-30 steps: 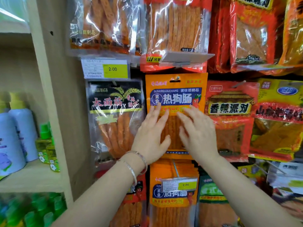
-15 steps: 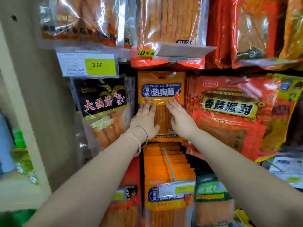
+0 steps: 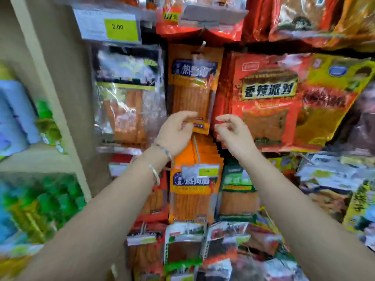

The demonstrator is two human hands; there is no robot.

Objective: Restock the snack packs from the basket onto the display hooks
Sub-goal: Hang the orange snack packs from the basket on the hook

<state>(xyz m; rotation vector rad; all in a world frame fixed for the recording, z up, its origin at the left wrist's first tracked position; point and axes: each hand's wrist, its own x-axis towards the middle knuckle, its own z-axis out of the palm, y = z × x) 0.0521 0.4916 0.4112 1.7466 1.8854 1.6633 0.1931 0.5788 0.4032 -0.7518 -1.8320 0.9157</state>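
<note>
An orange snack pack [image 3: 192, 88] with a blue label hangs from a display hook [image 3: 203, 45] in the middle of the rack. My left hand [image 3: 176, 130], with bracelets at the wrist, is at the pack's bottom left corner, and its thumb and curled fingers pinch the lower edge. Just off the bottom right corner, my right hand [image 3: 231, 130] hovers with loosely curled fingers and holds nothing. The basket is not in view.
A clear and black pack [image 3: 125, 94] hangs to the left and red packs [image 3: 267, 98] to the right. A full hook of the same orange packs [image 3: 192, 191] is below, and more packs hang beneath it. A 2.00 price tag [image 3: 115, 27] hangs above. Left of the shelf post [image 3: 50, 98] stand bottles [image 3: 16, 114].
Both hands have slid down from the pack's middle to its bottom edge. Their fingers went from flat against the pack to curled. The view has tilted down.
</note>
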